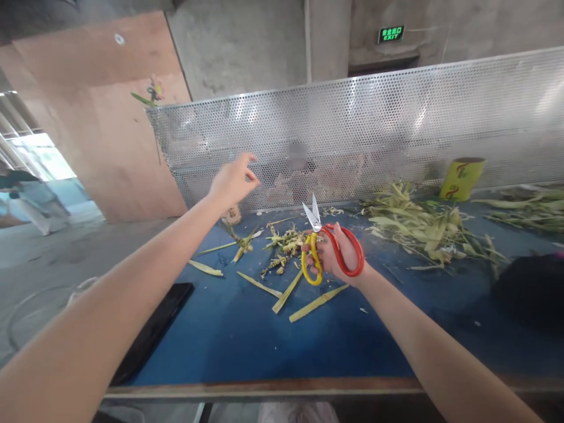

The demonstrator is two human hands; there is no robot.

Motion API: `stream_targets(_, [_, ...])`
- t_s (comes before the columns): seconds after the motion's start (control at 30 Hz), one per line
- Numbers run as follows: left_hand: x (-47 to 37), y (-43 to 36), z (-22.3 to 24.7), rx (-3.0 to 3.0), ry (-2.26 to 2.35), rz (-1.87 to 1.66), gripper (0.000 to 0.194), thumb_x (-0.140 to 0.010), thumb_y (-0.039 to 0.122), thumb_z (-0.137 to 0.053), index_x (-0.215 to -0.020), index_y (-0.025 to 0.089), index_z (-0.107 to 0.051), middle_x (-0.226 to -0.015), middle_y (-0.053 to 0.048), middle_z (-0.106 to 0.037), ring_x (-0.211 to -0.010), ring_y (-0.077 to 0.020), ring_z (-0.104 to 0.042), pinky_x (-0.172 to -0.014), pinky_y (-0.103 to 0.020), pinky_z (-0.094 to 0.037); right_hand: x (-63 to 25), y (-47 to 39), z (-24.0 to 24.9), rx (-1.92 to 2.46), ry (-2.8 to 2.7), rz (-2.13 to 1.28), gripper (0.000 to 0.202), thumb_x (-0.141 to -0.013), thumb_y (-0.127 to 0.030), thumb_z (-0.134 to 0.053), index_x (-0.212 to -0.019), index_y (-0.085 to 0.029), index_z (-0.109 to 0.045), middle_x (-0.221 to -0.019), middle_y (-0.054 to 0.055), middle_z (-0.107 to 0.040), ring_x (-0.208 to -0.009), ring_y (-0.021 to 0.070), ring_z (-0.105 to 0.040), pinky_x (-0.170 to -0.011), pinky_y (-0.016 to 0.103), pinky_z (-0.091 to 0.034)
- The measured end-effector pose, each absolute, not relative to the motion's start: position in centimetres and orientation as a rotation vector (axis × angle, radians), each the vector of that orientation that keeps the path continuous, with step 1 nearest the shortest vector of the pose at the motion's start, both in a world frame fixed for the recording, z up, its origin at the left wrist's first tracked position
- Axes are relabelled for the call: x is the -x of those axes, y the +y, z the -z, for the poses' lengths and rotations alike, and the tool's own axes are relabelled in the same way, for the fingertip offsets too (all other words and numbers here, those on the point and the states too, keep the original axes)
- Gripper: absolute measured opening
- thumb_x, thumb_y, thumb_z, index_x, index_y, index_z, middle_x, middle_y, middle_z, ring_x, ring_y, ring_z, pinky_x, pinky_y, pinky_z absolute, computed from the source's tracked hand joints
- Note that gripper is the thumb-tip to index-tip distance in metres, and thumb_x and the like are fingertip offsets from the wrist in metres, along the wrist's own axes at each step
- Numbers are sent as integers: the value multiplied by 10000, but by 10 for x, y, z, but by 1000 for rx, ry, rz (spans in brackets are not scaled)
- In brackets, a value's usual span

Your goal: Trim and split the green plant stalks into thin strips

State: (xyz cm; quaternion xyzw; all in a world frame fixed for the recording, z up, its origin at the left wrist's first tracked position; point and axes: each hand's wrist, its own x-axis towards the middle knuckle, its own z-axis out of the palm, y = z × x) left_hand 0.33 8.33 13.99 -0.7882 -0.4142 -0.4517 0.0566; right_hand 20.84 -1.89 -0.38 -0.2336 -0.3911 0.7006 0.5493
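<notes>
My right hand (339, 252) grips a pair of scissors (324, 241) with one red and one yellow handle loop; the short steel blades point up and are slightly apart. It hovers over cut stem pieces (286, 247) lying on the blue table top (247, 335). My left hand (233, 179) is raised in front of the perforated metal screen (374, 129), fingers loosely curled and pinched, with nothing visible in it. A flower stem (152, 94) pokes up at the screen's top left corner.
A pile of pale green leaves and stems (423, 226) lies at the right, with more (529, 208) farther right. A yellow cup (462, 179) stands by the screen. A black flat object (152, 332) lies at the table's left edge, a dark object (533, 288) at right.
</notes>
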Motion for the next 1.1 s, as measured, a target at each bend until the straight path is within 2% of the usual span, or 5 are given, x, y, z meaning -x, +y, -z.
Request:
stream_targets(0.17, [-12,101,-150,2410,-1306,1507,323,-701,225,-621,-982,222,-462,-762,19,-659,-319,-48,-433,-419,-229,-407,-207,-18,4,599,-918,-1651,459,-765,-641,-381,-904,-212,-468,-784,60,-624,-554,163,-560,-447,278,-413])
stream_targets(0.33, [-25,86,-153,2462,-1267,1682,383,-693,268,-640,-1015,223,-439,-808,11,-668,-313,-30,-408,-397,-220,-392,-204,-18,5,605,-915,-1624,499,-752,-658,-382,-957,-211,-462,-800,66,-631,-590,174,-579,-439,270,-408])
stream_targets(0.53, [-28,51,-125,2750,-1334,1296,444,-671,320,-662,-1063,261,-460,-810,-7,-683,-295,-50,-416,-364,-241,-380,-200,-19,11,531,-1081,-1572,572,-662,-660,-513,-993,-199,-444,-854,80,-627,-641,196,-601,-439,266,-406])
stream_targets(0.77, [-33,14,-72,3110,-1413,1085,442,-701,284,-605,-1112,267,-442,-825,-25,-681,-303,-62,-439,-320,-233,-384,-197,-10,19,584,-1002,-1146,572,-597,-307,-739,-1040,-240,-383,-933,27,-599,-652,148,-601,-474,240,-442])
stream_targets(1.1, [-29,-7,-60,3076,-1421,1242,427,-725,304,-574,-1128,276,-439,-820,-18,-671,-319,-50,-428,-294,-202,-376,-192,-25,12,809,-1303,-1270,526,-566,-231,-720,-966,-215,-378,-648,-88,-544,-349,45,-431,-337,199,-362])
